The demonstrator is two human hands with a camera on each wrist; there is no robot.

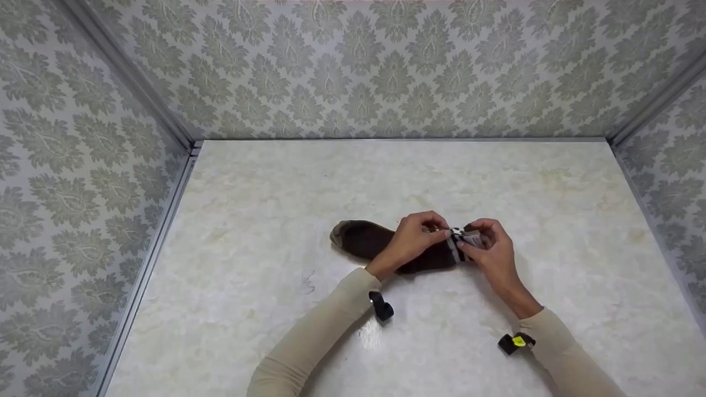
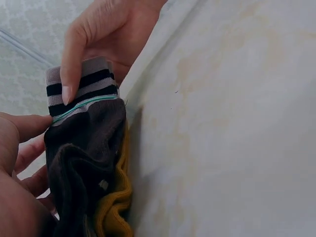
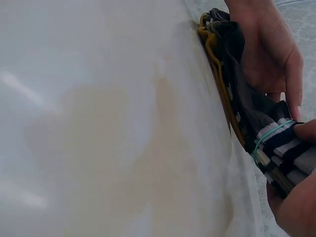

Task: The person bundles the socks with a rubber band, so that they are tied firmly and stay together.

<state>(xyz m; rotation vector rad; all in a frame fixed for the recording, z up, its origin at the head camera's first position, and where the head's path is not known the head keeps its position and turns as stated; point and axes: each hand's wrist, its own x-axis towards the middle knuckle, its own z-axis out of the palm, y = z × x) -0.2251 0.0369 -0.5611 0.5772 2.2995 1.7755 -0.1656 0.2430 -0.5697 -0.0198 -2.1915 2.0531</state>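
A dark sock bundle (image 1: 361, 240) lies on the table, its toe end pointing left. Its striped cuff (image 2: 89, 86) is banded by a thin green elastic (image 2: 84, 105); mustard fabric (image 2: 118, 207) shows along one side. My left hand (image 1: 411, 240) pinches the cuff beside the band between thumb and fingers. On the right, my right hand (image 1: 493, 251) grips the cuff end, thumb on the stripes. Both hands appear close together around the band in the right wrist view, the right hand (image 3: 298, 202) at the lower right edge.
The pale marbled table (image 1: 248, 198) has patterned wall panels (image 1: 358, 66) behind it and at both sides. Black wrist devices sit on the left sleeve (image 1: 325, 320) and the right sleeve (image 1: 568, 353).
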